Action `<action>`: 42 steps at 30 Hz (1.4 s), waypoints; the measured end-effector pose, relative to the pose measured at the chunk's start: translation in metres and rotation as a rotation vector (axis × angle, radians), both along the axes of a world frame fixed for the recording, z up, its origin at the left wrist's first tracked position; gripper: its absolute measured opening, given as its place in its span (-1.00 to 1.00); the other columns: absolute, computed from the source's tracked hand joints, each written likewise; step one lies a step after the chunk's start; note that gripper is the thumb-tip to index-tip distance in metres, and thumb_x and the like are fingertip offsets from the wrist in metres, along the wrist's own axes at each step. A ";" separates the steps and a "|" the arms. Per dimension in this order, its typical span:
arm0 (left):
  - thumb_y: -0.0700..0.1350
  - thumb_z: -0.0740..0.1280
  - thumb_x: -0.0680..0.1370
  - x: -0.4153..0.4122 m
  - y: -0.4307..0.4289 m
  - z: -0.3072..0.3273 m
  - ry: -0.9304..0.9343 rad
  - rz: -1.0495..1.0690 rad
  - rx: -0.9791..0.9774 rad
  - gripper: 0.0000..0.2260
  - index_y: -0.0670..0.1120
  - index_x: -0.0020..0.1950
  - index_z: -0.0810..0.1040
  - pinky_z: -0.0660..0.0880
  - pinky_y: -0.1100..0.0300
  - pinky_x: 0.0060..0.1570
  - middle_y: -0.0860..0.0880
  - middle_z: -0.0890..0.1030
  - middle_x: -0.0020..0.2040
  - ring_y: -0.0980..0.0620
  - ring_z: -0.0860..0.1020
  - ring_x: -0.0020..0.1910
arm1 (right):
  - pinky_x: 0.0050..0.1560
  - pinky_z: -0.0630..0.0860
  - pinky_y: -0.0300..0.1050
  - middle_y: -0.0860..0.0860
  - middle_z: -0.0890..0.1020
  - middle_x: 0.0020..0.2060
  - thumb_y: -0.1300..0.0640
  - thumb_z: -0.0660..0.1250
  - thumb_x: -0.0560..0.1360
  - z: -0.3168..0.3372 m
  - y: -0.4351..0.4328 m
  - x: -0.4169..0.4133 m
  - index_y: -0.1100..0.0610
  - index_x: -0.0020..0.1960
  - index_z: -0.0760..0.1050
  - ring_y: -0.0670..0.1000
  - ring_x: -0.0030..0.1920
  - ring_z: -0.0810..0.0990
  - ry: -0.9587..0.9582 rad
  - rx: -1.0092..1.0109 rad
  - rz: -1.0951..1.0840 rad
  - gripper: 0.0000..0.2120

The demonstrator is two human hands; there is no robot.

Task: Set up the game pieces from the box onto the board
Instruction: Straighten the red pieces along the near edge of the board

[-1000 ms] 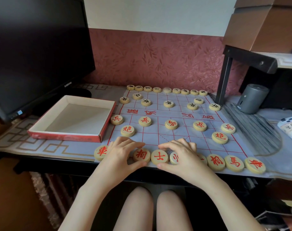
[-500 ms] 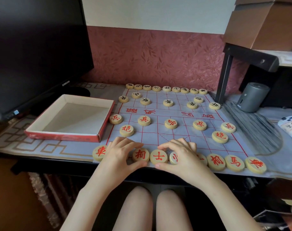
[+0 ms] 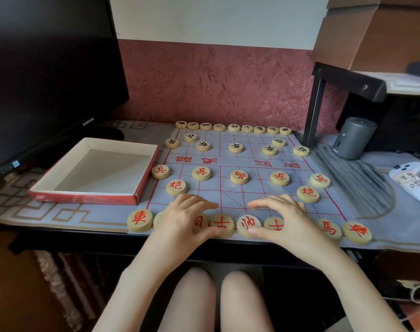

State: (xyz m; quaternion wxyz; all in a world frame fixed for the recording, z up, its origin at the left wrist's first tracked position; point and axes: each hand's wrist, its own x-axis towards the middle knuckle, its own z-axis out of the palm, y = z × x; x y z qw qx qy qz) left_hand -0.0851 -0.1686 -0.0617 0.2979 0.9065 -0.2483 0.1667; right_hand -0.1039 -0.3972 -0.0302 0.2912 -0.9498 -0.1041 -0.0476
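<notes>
Both grips loose, holding nothing: left hand [image 3: 185, 219] and right hand [image 3: 283, 221] over red back-row pieces [image 3: 222, 224] at board [image 3: 242, 161] 6 o'clock edge

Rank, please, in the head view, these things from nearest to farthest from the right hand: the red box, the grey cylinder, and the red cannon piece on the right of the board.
From the right hand:
1. Red cannon piece, just beyond it, right side.
2. Grey cylinder, far right, off the board.
3. Red box, far left.

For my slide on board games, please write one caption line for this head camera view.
Both hands, left hand and right hand, straighten the near row of red pieces on the board; the box sits empty.
</notes>
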 end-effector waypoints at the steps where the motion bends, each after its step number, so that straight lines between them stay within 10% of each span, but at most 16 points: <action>1: 0.30 0.21 0.35 -0.001 -0.006 0.001 -0.006 -0.018 -0.001 -0.48 0.03 0.17 0.57 0.30 0.38 0.13 0.11 0.58 0.05 0.20 0.36 0.15 | 0.09 0.17 -0.22 -0.29 0.36 0.07 -0.12 0.45 0.34 0.002 -0.007 -0.003 -0.26 0.16 0.43 -0.10 0.18 0.24 0.002 -0.002 -0.012 -0.58; 7: 0.29 0.24 0.33 -0.002 -0.038 0.000 0.038 -0.051 0.023 -0.47 0.05 0.19 0.55 0.38 0.27 0.13 0.13 0.56 0.06 0.16 0.38 0.15 | -0.03 0.07 -0.25 -0.40 0.35 -0.04 -0.06 0.46 0.36 0.001 -0.034 -0.015 -0.19 0.14 0.43 -0.57 0.00 0.08 -0.033 -0.077 -0.020 -0.61; 14: 0.28 0.35 0.33 0.002 -0.059 0.002 0.029 -0.021 0.099 -0.45 0.00 0.21 0.54 0.27 0.30 0.05 0.07 0.58 0.08 0.06 0.40 0.16 | 0.05 0.11 -0.20 -0.29 0.43 0.01 -0.08 0.44 0.38 -0.007 -0.040 -0.011 -0.17 0.17 0.43 -0.27 0.05 0.17 -0.054 -0.129 -0.027 -0.61; 42: 0.43 0.07 0.31 0.006 -0.060 0.000 0.049 -0.054 0.211 -0.36 0.15 0.27 0.46 0.06 0.30 0.05 0.18 0.46 0.09 0.13 0.29 0.14 | 0.09 0.11 -0.35 -0.28 0.47 0.06 -0.11 0.44 0.36 -0.018 -0.044 -0.003 -0.19 0.15 0.43 -0.22 0.18 0.26 -0.097 -0.089 0.018 -0.61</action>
